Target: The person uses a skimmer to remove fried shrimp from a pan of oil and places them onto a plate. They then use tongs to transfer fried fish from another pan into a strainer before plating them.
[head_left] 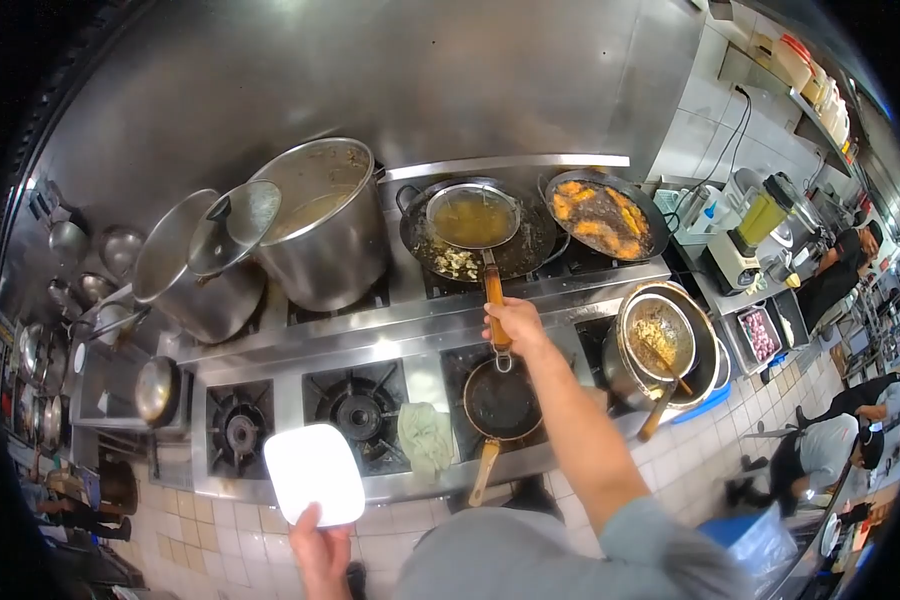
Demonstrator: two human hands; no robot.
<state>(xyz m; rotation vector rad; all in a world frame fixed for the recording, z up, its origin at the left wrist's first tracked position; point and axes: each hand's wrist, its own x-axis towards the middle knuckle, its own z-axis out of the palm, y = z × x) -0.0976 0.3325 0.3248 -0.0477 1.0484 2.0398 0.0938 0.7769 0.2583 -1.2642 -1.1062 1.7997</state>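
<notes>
My right hand point(518, 326) is wrapped round the wooden handle of a round mesh strainer point(475, 217). The strainer's bowl sits over the dark wok point(535, 238) on the back burner, with yellowish liquid showing through the mesh. Pale chopped bits point(457, 264) lie in the wok at the strainer's lower left. Low at the left, my left hand point(320, 550) grips a white square plate point(315, 475) by its near edge, thumb on top. Below my right hand a small frying pan point(502, 398) rests on the front burner.
Orange pieces fry in a second wok point(598, 215) at back right. Two tall stockpots point(325, 240) stand at back left, a glass lid point(235, 228) between them. A green cloth point(425, 443) lies by the front burners. At right stand a large pot point(625, 360) and a blender point(750, 240); people work beyond.
</notes>
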